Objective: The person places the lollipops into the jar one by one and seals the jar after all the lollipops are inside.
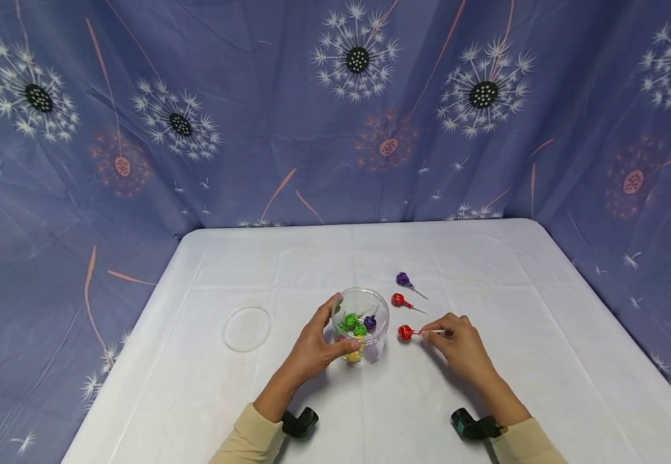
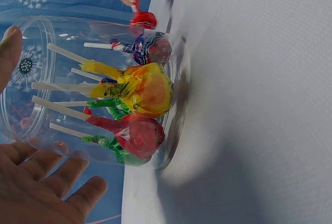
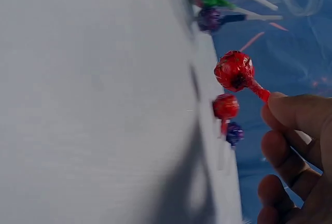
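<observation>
Red candy sits on the end of the white stick that my right hand (image 1: 461, 341) pinches between thumb and fingers (image 3: 290, 111). This red lollipop (image 1: 406, 332) lies low over the white tabletop (image 1: 544, 361), and from above I cannot tell if it touches. Its stick runs sideways, with the candy end pointing left toward the jar (image 1: 361, 324). The jar is just beside that candy end, so my right hand is the nearer one to move it.

My left hand (image 1: 314, 348) wraps around the clear jar, thumb on one side and fingers (image 2: 49, 175) on the other. Inside are green, purple, yellow and red lollipops. Behind the one I hold, another red lollipop (image 1: 399, 300) and a purple lollipop (image 1: 403, 279) lie on the tabletop. A round clear lid (image 1: 247, 328) lies well off to the left.
</observation>
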Demonstrator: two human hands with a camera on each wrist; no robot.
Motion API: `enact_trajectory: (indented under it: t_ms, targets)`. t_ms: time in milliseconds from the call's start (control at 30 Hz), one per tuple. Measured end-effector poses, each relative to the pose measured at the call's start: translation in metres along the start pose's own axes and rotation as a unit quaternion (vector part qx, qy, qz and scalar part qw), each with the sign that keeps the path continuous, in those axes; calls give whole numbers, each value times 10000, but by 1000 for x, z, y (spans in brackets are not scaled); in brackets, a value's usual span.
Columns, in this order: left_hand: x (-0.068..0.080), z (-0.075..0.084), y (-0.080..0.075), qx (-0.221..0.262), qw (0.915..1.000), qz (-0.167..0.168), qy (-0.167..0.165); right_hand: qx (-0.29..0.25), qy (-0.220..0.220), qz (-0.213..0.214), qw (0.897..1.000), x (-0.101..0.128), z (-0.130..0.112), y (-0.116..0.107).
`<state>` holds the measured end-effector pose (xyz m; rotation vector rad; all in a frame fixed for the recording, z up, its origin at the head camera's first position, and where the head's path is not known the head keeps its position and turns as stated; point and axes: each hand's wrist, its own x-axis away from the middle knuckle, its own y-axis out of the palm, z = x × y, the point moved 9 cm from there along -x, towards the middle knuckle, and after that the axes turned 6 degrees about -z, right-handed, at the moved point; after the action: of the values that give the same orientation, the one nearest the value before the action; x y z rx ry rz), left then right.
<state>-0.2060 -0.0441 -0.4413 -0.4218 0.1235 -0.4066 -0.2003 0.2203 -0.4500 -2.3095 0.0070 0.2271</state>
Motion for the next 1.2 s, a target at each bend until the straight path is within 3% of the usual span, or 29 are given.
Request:
enact_trajectory:
  t_ms: [600, 900, 1200]
  targets:
    - [0, -2, -1, -15, 10000, 0, -42, -602, -505, 370, 9962, -21, -50, -42]
    - [0, -3, -1, 9, 10000, -19, -81, -912, -840, 340, 9917, -35, -89, -50]
    - [0, -1, -1, 105, 9999, -51, -22, -1050, -1127, 154, 9880, -44, -115, -41]
